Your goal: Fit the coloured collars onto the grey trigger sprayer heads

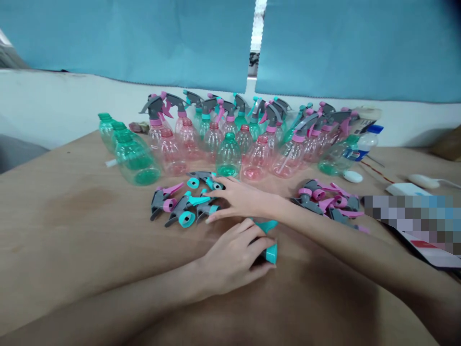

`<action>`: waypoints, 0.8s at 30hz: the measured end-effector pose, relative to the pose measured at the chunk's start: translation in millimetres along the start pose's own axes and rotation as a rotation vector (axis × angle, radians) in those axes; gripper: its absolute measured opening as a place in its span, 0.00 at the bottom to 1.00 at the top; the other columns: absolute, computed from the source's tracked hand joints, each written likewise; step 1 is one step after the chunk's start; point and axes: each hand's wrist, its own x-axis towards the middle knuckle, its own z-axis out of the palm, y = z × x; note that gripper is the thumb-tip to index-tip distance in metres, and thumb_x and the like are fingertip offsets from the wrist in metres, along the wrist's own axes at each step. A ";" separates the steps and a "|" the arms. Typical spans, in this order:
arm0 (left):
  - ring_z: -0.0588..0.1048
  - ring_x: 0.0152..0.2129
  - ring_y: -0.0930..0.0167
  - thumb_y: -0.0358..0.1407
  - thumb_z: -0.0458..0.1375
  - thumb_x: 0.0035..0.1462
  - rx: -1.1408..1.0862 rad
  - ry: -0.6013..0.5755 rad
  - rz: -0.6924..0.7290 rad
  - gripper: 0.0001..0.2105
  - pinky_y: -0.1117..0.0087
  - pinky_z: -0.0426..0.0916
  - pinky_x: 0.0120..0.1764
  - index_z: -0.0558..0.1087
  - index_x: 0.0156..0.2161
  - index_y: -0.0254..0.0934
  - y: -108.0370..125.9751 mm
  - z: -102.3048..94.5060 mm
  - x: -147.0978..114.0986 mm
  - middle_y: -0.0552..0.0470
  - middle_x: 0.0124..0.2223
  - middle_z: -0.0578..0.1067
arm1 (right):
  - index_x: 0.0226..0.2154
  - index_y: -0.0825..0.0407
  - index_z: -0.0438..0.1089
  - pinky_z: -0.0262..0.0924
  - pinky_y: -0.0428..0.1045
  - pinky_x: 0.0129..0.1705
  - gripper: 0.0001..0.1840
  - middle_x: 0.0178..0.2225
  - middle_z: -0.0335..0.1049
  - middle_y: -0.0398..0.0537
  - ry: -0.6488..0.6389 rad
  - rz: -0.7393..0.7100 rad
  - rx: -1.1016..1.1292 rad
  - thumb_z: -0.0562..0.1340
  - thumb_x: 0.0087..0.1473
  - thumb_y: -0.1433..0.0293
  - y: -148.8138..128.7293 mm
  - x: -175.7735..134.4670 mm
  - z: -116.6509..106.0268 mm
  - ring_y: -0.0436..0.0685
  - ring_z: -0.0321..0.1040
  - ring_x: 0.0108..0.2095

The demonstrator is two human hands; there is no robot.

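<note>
My left hand is closed around a grey spray trigger head with a teal collar, low over the front of the table. Crossing above it, my right hand reaches leftward with thumb and fingers apart, over a group of loose trigger heads. Closest to those fingers are a grey and teal trigger head and another teal collar; whether the fingertips touch them I cannot tell. Left of them lie a teal-collared trigger head and a pink-collared one.
Pink trigger heads are piled at right. Behind stand several pink and green bottles, some capped with triggers, some open-necked, like the green bottle. A mouse, a white oval object and a labelled bottle are farther right.
</note>
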 end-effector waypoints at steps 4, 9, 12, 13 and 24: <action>0.69 0.37 0.65 0.38 0.58 0.57 -0.012 -0.001 0.033 0.12 0.65 0.68 0.42 0.71 0.43 0.31 -0.3 -0.2 -3.2 0.46 0.38 0.73 | 0.58 0.43 0.59 0.50 0.63 0.58 0.28 0.59 0.57 0.50 -0.045 -0.010 -0.015 0.58 0.56 0.55 -1.8 -15.1 -2.2 0.67 0.47 0.61; 0.69 0.37 0.66 0.39 0.58 0.57 -0.031 -0.003 0.036 0.13 0.63 0.67 0.44 0.71 0.44 0.32 -0.4 -0.4 -3.6 0.46 0.38 0.73 | 0.59 0.48 0.58 0.56 0.59 0.56 0.28 0.60 0.55 0.53 -0.017 0.013 0.053 0.56 0.59 0.57 -2.8 -47.4 -22.0 0.64 0.52 0.60; 0.69 0.40 0.65 0.38 0.58 0.57 -0.083 0.003 -0.008 0.12 0.62 0.66 0.47 0.71 0.45 0.34 -0.7 -2.5 -2.7 0.47 0.39 0.73 | 0.56 0.47 0.61 0.56 0.57 0.56 0.24 0.58 0.59 0.51 0.070 0.091 0.135 0.56 0.59 0.59 0.9 -72.3 -36.9 0.61 0.56 0.58; 0.68 0.41 0.65 0.38 0.58 0.57 -0.106 0.004 -0.033 0.12 0.62 0.65 0.47 0.70 0.45 0.35 -0.8 -3.6 -2.1 0.47 0.40 0.73 | 0.54 0.45 0.63 0.56 0.57 0.56 0.22 0.57 0.61 0.49 0.095 0.088 0.164 0.57 0.59 0.59 3.1 -80.9 -40.5 0.60 0.57 0.57; 0.69 0.30 0.71 0.37 0.61 0.55 -0.262 0.149 -0.489 0.12 0.70 0.67 0.33 0.67 0.44 0.40 -4.6 -8.9 6.3 0.54 0.37 0.68 | 0.37 0.51 0.67 0.62 0.47 0.30 0.07 0.31 0.72 0.45 0.605 0.452 0.427 0.58 0.58 0.65 4.8 -123.6 4.1 0.51 0.68 0.29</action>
